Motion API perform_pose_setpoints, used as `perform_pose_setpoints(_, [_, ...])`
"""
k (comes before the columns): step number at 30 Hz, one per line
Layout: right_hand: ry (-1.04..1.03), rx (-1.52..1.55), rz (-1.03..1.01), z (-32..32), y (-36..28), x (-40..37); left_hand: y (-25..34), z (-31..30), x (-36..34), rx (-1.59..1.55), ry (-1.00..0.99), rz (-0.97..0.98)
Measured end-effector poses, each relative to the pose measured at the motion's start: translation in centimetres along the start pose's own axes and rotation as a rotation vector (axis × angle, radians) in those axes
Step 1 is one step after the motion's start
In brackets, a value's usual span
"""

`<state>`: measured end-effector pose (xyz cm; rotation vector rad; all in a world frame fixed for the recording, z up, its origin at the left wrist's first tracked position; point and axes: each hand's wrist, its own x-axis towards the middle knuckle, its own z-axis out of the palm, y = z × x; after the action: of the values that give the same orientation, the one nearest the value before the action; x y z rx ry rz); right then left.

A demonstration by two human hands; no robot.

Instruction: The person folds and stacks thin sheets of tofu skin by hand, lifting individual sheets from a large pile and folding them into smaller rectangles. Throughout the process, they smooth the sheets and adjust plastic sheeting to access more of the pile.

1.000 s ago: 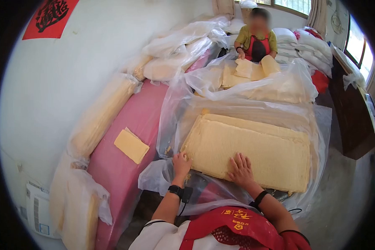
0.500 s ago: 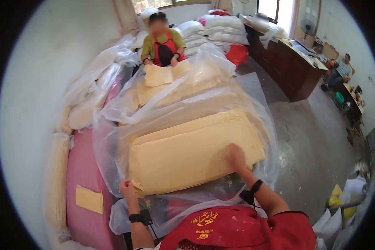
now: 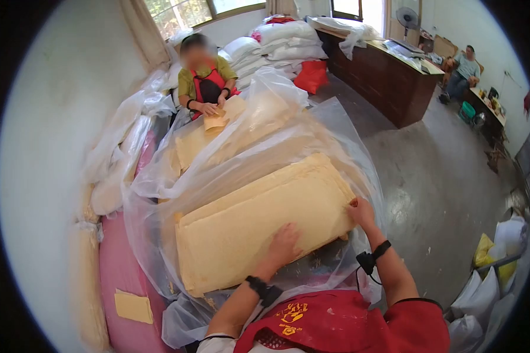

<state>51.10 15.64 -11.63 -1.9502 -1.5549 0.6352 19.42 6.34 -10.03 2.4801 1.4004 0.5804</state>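
Observation:
A stack of large, thin, pale yellow sheets (image 3: 253, 226), much like tofu skin, lies in front of me on clear plastic film (image 3: 144, 220). My left hand (image 3: 285, 242) rests on the top sheet near its front edge, fingers stretched out and a little blurred. At the stack's right end, my right hand (image 3: 360, 212) pinches the sheet's edge between thumb and fingers. How many layers are in that pinch is hidden. Beyond a fold of plastic, more yellow sheets (image 3: 188, 147) lie near a co-worker.
Across the table a co-worker (image 3: 205, 79) in a red apron handles a folded yellow piece (image 3: 216, 120). To the left, a small folded sheet (image 3: 133, 307) lies on a pink surface (image 3: 121, 253). White sacks (image 3: 285, 44) and a dark wooden counter (image 3: 383, 79) stand behind; another person sits far right.
My left hand has gone from the left front corner to the middle of the stack. My right hand has moved to the right edge and gripped it. The co-worker has folded their sheet.

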Motion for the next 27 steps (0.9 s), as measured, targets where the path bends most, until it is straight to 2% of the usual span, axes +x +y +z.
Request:
perform_pose_setpoints(4, [-0.077, 0.003, 0.097, -2.8, -2.3, -0.3, 3.6, 1.2, 3.2, 0.209, -0.059, 0.034])
perform_pose_setpoints(6, [-0.234, -0.211, -0.014, -3.9, -2.6, -0.5, 3.8, 1.6, 3.7, 0.255, -0.086, 0.021])
perform_pose_setpoints(7, [-0.237, -0.199, 0.001, -3.8, -2.1, -0.4, 3.8, 1.7, 3.6, 0.269, -0.080, 0.025])
perform_pose_setpoints(9, [-0.298, -0.257, -0.163, -3.3, -1.2, 0.1, 3.8, 1.7, 3.5, 0.291, -0.092, 0.039])
perform_pose_setpoints(10, [-0.299, -0.237, -0.146, -3.2, -1.2, 0.5, 4.0, 1.4, 3.5, 0.290, -0.092, 0.059])
perform_pose_setpoints(12, [-0.348, 0.111, -0.199, -2.7, -1.8, 2.0, 3.9, 1.0, 3.8, 0.300, -0.117, 0.093])
perform_pose_setpoints(16, [-0.348, 0.189, -0.149, -3.6, -7.5, 1.3, 3.4, 1.1, 3.2, 0.191, -0.072, 0.084])
perform_pose_setpoints(18, [-0.394, 0.790, 0.106, -2.6, -8.6, 0.9, 3.4, 0.7, 3.4, 0.190, -0.026, 0.104])
perform_pose_setpoints(19, [-0.386, 0.798, 0.106, -2.8, -9.9, 0.8, 3.8, 0.3, 3.5, 0.112, 0.017, 0.037])
perform_pose_setpoints(20, [-0.396, 0.934, 0.142, -2.9, -11.2, 0.5, 4.0, 0.0, 3.5, 0.031, 0.056, -0.032])
perform_pose_setpoints(21, [-0.407, 1.071, 0.182, -3.0, -12.2, -0.1, 3.9, -0.2, 3.3, 0.031, 0.043, -0.028])
perform_pose_setpoints(22, [-0.406, 1.077, 0.191, -3.2, -13.1, -0.3, 3.4, -0.9, 3.2, -0.063, 0.043, -0.075])
perform_pose_setpoints(24, [-0.333, 1.118, -0.118, -3.7, -14.7, 0.0, 2.7, -1.5, 3.1, -0.238, 0.090, -0.148])
perform_pose_setpoints(25, [-0.333, 1.121, -0.123, -3.6, -14.8, -0.2, 2.0, -1.2, 3.0, -0.232, 0.092, -0.147])
perform_pose_setpoints(27, [-0.133, 0.904, -0.355, -3.3, -14.6, -0.9, -0.1, -0.1, 2.9, -0.279, 0.078, -0.220])
